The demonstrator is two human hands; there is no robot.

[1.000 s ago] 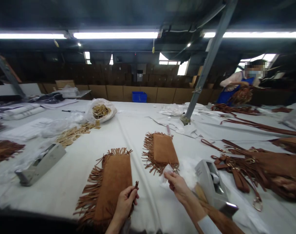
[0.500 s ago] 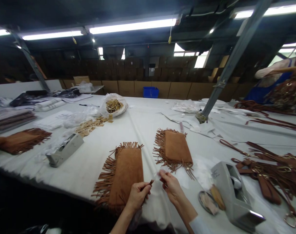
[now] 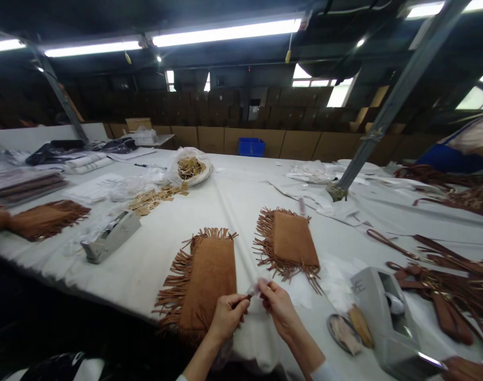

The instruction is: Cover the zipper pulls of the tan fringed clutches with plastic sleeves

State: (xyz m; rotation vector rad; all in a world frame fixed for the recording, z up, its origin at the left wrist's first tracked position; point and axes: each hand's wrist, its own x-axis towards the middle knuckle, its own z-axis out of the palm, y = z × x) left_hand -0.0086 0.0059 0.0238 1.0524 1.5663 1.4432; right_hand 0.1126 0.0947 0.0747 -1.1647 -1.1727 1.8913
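A brown suede pouch with fringed edges [image 3: 215, 270] lies on the white-covered table. At its lower right corner my left hand [image 3: 227, 315] pinches a thin brown leather strip. Close beside it, my right hand [image 3: 279, 307] is closed on a small, clear plastic piece [image 3: 253, 289]. That piece is blurred, and it meets or nearly meets the strip's tip. A second fringed pouch [image 3: 295, 238] lies flat beyond my right hand, apart from it.
A grey tape dispenser [image 3: 378, 312] and a round dish [image 3: 342, 333] stand at right, near brown leather straps [image 3: 444, 296]. Another dispenser [image 3: 112, 235], a bag of tan tags [image 3: 189, 166] and a third fringed pouch [image 3: 46, 218], touched by another person's hand, are at left. A metal post [image 3: 392, 106] rises at right.
My right hand has brought the clear plastic piece closer to the strip in my left hand. The whole view has shifted slightly. The person at far right has moved.
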